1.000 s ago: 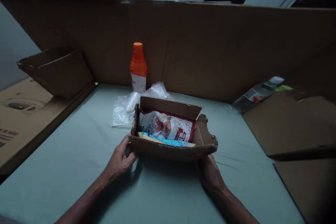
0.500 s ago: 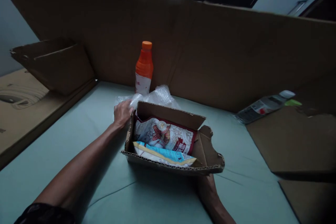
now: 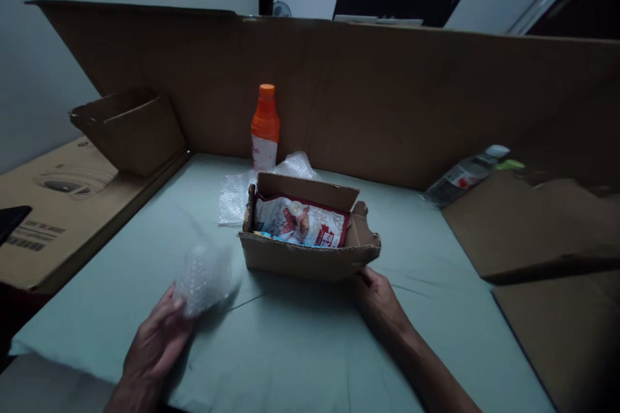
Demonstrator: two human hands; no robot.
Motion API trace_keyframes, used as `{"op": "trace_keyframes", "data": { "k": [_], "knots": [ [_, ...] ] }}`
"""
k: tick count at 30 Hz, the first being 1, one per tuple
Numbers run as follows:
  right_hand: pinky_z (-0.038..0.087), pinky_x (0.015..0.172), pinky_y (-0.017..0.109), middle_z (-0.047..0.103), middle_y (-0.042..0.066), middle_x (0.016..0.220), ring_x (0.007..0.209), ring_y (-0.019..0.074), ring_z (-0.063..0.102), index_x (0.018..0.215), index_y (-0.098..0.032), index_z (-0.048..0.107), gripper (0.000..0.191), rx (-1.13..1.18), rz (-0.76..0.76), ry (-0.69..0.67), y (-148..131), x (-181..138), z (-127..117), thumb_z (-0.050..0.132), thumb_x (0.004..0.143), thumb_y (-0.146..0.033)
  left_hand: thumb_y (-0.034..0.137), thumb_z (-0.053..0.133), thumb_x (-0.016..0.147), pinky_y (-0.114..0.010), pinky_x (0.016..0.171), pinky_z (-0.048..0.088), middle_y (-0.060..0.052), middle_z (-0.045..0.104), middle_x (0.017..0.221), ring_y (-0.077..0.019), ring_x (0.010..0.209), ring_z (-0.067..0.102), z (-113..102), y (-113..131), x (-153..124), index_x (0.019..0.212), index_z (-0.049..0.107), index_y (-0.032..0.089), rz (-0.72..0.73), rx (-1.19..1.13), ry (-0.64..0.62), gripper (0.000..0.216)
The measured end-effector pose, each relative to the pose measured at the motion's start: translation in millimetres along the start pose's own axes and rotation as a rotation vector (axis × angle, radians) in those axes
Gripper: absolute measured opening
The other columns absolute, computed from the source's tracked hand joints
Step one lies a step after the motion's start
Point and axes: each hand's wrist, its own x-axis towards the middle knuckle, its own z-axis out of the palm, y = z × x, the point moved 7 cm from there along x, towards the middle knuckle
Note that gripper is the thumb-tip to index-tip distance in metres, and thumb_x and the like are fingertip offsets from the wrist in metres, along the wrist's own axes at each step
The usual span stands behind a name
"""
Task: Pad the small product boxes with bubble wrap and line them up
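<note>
My left hand [image 3: 155,339], at the lower left, pinches a piece of bubble wrap [image 3: 206,279], slightly blurred by motion. My right hand [image 3: 380,297] grips the lower front right corner of a small open cardboard box [image 3: 295,259]; some of its fingers are hidden beneath the box. Inside, a white and dark red food pouch [image 3: 303,222] leans against the back wall. Only the top edge of a light blue packet [image 3: 271,236] shows in front of it. More bubble wrap [image 3: 233,199] lies on the table behind and left of the box.
Against a tall cardboard panel [image 3: 387,97] stands an orange bottle [image 3: 265,126]. A clear plastic bottle [image 3: 465,177] leans at the right beside cardboard flaps [image 3: 523,226]. On the left are an open carton [image 3: 140,132] and a large flat printed box [image 3: 62,206]. A pale green cloth [image 3: 300,342] covers the table.
My left hand has come back toward me and to the left, pulling a piece of bubble wrap away from behind the box. My right hand stays at the box; the view has tilted up.
</note>
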Motion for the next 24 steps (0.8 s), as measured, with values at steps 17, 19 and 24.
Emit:
{"op": "trace_keyframes", "data": {
  "k": [17,19,24],
  "knots": [
    [0.051,0.073,0.028,0.072,0.004,0.082,0.073,0.0169,0.064,0.093,-0.019,0.076,0.043,0.554,0.077,-0.408,-45,-83,104,0.079,0.074,-0.058,0.044,0.084,0.055,-0.041,0.091,0.054,-0.011,0.071,0.109,-0.0308,0.103,0.068,85,-42,-73,0.129,0.06,0.021,-0.112,0.081,-0.552,0.081],
    [0.049,0.067,0.026,0.07,0.002,0.074,0.067,0.0155,0.06,0.081,-0.019,0.075,0.037,0.47,0.045,-0.317,-45,-77,91,0.079,0.074,-0.055,0.04,0.086,0.055,-0.036,0.084,0.055,-0.007,0.071,0.099,-0.0251,0.093,0.069,60,-25,-60,0.122,0.065,0.022,-0.004,0.07,-0.401,0.073],
    [0.051,0.077,0.028,0.073,0.006,0.086,0.081,0.0195,0.064,0.082,-0.018,0.075,0.027,0.255,-0.127,-0.104,-53,-70,52,0.075,0.079,-0.045,0.029,0.086,0.063,-0.026,0.085,0.054,0.001,0.068,0.084,-0.014,0.083,0.067,0,18,-42,0.105,0.071,0.022,0.349,0.049,-0.085,0.045]
  ]
}}
